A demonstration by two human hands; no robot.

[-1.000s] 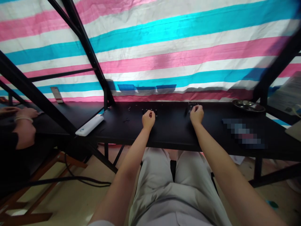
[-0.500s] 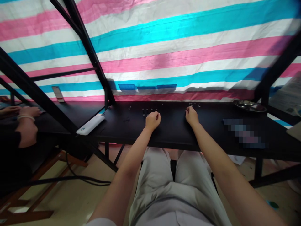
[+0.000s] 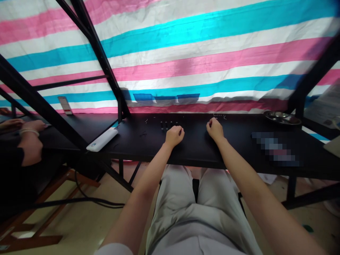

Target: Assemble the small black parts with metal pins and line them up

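Both of my hands rest over the black table (image 3: 193,141). My left hand (image 3: 174,136) is closed, its fingers curled together; what they hold, if anything, is too small to make out. Just beyond it stand several small dark pieces with pale ends (image 3: 166,125) in a row, the rightmost partly behind the hand. My right hand (image 3: 215,129) is closed too, fingertips pinched and turned toward the left hand, their contents hidden. Behind the right hand lies a row of tiny pale bits (image 3: 219,116), and a small curved white piece (image 3: 225,117) lies beside it.
A white oblong case (image 3: 103,139) lies on the table's left end. At the right are a shiny metal dish (image 3: 282,118) and a pixelated item (image 3: 276,148). Black frame posts (image 3: 99,56) rise at the left. Another person's hands (image 3: 33,125) are at the far left.
My right hand has shifted slightly left, and my left hand slightly right, so they are a little closer together. Both stay closed.
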